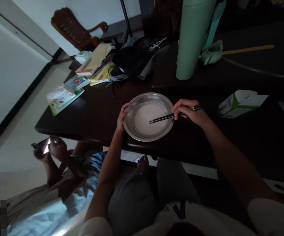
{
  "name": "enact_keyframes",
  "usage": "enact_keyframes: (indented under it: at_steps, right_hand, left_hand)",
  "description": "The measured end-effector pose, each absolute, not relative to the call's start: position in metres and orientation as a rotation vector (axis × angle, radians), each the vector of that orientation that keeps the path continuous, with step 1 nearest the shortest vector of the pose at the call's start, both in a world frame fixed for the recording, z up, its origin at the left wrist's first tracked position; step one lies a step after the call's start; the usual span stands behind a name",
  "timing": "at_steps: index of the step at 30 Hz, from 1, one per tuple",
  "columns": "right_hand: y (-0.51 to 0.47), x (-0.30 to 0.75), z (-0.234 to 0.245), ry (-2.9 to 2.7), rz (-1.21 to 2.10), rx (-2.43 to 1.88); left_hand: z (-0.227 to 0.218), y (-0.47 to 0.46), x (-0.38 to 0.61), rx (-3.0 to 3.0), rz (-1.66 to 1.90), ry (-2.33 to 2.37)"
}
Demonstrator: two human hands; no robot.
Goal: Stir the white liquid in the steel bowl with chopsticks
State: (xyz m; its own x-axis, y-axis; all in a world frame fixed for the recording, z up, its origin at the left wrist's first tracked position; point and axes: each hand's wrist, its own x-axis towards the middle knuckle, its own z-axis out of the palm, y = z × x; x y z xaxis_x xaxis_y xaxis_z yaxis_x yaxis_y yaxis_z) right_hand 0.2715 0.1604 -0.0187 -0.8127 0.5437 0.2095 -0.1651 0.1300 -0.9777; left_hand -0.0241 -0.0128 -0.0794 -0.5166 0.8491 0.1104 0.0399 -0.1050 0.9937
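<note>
A round metal bowl [148,136] rests on the dark table near its front edge. Pale, milky liquid [144,114] covers its bottom. My left hand [122,118] grips the bowl's left rim, fingers on the outside and edge. In my right hand [189,111] is a pair of black chopsticks [163,117], pinched over the bowl's right rim. Their tips reach into the liquid near the middle, close together. Part of the chopsticks is hidden behind my fingers.
An opened carton [239,106] stands to the right. Behind are a tall green bottle [189,39] and a small green pitcher [212,54]. Books [79,82] and a black bag [134,59] lie back left. Beside me on the left, another person holds a phone [42,146].
</note>
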Motion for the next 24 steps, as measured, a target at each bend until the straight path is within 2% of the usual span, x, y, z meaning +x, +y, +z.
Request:
enact_keyframes:
  at_steps: [6,13,19,24]
  right_hand:
    - [0.1550,0.2680,-0.0176,-1.999,1.695,-0.316]
    - [0.1600,0.2706,-0.0160,-1.861,1.732,-0.360]
    - [0.1542,0.2675,-0.0174,-2.017,1.715,-0.307]
    - [0.1598,0.2704,-0.0149,-1.866,1.706,-0.384]
  left_hand:
    - [-0.0785,-0.0142,-0.0230,1.042,1.680,1.546]
    - [-0.0769,-0.0140,-0.0218,0.980,1.703,1.528]
    - [-0.0772,-0.0137,-0.0221,0.977,1.698,1.531]
    - [-0.0760,-0.0144,-0.0214,1.010,1.685,1.540]
